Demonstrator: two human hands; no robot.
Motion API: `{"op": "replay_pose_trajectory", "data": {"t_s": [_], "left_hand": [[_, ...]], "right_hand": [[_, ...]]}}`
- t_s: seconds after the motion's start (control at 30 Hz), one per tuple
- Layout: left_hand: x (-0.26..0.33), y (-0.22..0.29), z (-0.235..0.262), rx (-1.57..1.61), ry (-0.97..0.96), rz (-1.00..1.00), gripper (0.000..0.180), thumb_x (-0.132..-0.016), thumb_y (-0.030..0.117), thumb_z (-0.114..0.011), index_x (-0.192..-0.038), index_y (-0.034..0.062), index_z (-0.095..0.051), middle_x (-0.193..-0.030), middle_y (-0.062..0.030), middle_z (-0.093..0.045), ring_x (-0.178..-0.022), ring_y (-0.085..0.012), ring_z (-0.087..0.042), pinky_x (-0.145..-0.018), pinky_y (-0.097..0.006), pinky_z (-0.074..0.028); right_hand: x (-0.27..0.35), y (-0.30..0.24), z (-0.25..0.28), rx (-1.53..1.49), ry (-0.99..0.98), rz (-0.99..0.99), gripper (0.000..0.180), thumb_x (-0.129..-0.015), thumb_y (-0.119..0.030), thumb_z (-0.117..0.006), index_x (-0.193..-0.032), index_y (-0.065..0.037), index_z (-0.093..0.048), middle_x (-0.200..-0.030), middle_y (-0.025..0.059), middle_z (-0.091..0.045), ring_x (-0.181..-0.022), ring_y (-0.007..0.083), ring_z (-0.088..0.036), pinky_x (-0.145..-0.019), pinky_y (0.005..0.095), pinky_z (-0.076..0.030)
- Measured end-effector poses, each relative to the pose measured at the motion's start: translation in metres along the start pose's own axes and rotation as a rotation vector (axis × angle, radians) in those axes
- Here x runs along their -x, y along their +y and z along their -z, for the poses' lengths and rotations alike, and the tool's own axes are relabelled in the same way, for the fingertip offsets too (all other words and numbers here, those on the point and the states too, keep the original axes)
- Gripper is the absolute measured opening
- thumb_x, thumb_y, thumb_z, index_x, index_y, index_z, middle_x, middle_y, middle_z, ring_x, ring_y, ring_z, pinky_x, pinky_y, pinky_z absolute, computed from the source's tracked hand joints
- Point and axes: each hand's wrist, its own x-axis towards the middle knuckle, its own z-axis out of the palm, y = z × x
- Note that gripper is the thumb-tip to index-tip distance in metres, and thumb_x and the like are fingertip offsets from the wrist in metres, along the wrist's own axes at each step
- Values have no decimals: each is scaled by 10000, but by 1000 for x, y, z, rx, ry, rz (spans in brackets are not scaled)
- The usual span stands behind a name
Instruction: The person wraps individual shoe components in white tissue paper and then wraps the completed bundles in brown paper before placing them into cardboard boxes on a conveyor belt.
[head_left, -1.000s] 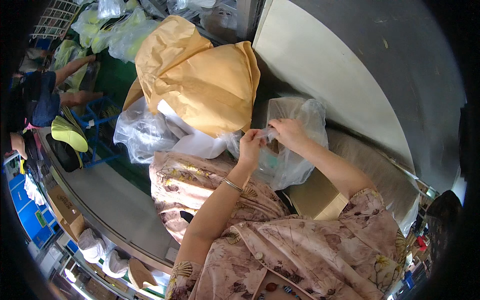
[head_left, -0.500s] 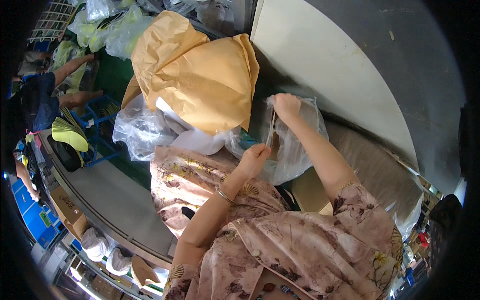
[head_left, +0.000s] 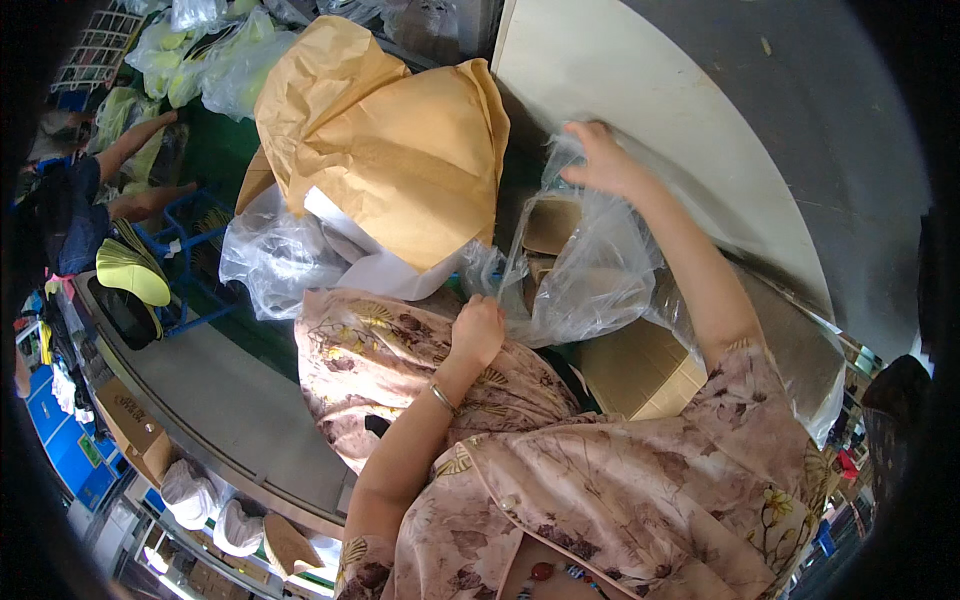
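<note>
A clear plastic bag (head_left: 600,270) hangs spread between my hands, its mouth wide and its film crumpled. My left hand (head_left: 478,330) is closed at the bag's near left edge, pinching the film above my lap. Farther off to the right, my right hand (head_left: 608,165) has thumb and forefinger apart beside the bag's far rim. Film lies against that hand; its other fingers are partly hidden. Brown cardboard pieces (head_left: 551,224) show behind and through the bag. Below it stands an open cardboard box (head_left: 640,370), partly covered by the plastic and my arm.
Large crumpled brown paper (head_left: 390,150) stands ahead, with white sheet (head_left: 385,275) and clear plastic (head_left: 275,255) beneath it. A pale curved board (head_left: 660,110) rises at the right. Yellow-green insoles (head_left: 135,272) lie left, near a blue rack (head_left: 180,240). Another person's legs (head_left: 135,150) show at far left.
My right hand has moved away and up, its fingers parting, and the bag has spread wider. My left hand has drawn back toward my lap, lower and to the left.
</note>
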Motion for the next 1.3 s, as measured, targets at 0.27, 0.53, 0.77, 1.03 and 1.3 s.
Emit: {"op": "replay_pose_trajectory", "data": {"t_s": [0.27,0.53,0.77,1.03,1.3], "left_hand": [[-20,40,-4,-561,139,-86,421,-764,70,-568,-1162,24,-438,-1229,-165,-448,-1071,-300,-486,-825,-378,-459],[-36,42,-27,-728,-117,-626,289,-801,167,-527,-1068,59,-542,-1174,-145,-508,-1153,-282,-442,-938,-451,-342],[-27,37,-21,-725,31,-546,382,-770,123,-554,-1126,18,-463,-1158,-149,-509,-1021,-233,-550,-750,-339,-469],[-34,38,-22,-653,-151,-430,160,-763,113,-554,-879,63,-457,-868,-97,-555,-895,-220,-586,-779,-343,-459],[-28,23,-23,-377,-169,-485,265,-707,79,-593,-923,32,-446,-879,-147,-594,-894,-289,-589,-928,-399,-391]], "right_hand": [[153,-56,-44,272,-282,329,373,-752,-202,-613,-1102,-93,-544,-1059,138,-575,-1010,283,-552,-832,487,-420],[238,38,30,524,-239,-425,492,-783,-202,-570,-1247,-92,-446,-787,175,-618,-727,356,-612,-665,441,-484],[222,85,-13,54,-112,-483,528,-779,-134,-554,-1276,-84,-382,-945,227,-602,-860,396,-582,-748,471,-453],[270,93,-59,230,-234,-293,337,-786,-125,-550,-1119,-79,-520,-953,170,-603,-938,353,-558,-811,484,-413],[282,90,-105,440,-344,-162,474,-823,-221,-537,-1285,-157,-456,-1371,106,-350,-1307,300,-259,-982,583,-249]]}}
